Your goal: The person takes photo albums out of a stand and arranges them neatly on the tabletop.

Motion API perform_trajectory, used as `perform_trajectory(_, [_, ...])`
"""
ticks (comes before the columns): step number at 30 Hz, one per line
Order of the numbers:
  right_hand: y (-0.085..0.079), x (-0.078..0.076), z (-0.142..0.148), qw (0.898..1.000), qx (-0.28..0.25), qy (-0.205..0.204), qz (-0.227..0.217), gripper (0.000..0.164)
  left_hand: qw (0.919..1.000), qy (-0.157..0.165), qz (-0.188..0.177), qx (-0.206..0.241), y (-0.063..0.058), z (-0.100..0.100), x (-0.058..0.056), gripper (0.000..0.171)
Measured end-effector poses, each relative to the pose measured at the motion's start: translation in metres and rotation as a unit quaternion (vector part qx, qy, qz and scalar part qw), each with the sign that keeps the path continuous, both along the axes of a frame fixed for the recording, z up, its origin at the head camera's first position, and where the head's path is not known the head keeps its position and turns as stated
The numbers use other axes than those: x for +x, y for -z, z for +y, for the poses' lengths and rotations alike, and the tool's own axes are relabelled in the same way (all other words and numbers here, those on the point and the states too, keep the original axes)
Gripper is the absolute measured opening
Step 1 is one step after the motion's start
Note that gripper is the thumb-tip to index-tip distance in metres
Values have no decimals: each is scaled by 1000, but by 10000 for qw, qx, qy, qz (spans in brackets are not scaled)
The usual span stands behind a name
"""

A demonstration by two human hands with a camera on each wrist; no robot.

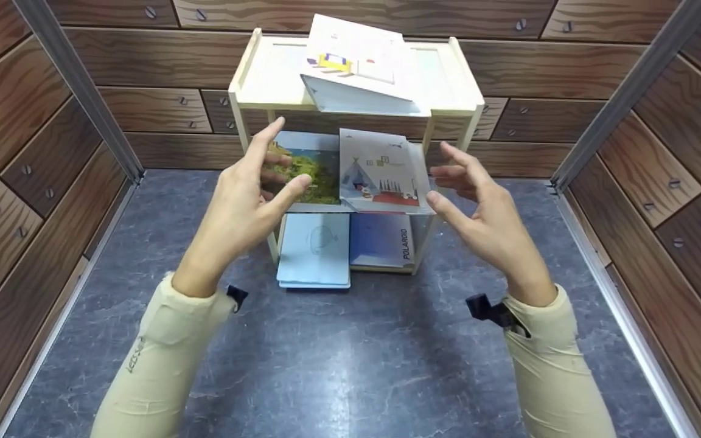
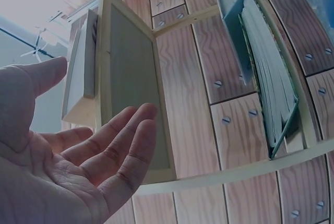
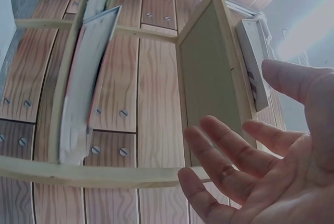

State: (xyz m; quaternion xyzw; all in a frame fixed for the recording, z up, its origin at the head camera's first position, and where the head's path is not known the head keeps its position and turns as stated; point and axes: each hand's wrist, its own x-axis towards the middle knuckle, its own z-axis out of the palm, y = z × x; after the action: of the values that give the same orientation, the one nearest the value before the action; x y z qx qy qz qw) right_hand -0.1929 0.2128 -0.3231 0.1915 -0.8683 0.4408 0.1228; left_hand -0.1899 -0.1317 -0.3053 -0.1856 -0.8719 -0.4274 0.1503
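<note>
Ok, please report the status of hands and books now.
Left hand, right hand empty. Tent-cover book, green-cover book side by side midway up rack. Nothing seen blocking either hand.

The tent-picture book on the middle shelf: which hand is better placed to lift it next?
Probably the right hand: in the head view, it's beside the tent-picture book, while the left hand overlaps the green-landscape book.
</note>
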Motion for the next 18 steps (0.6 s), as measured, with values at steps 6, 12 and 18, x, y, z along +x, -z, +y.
perform_trajectory(6, [-11,-8,-7,9998,-215,-44,41,67,9998,84,37,175,-6,5,-9,80])
perform_trajectory(12, [-17,-16,-14,9987,-493,-85,87,68,9993,189,55,320,-11,12,-18,83])
perform_trajectory(18, [-20,-22,-20,9971,-724,-114,203,68,9986,210,46,473,-16,16,-23,84])
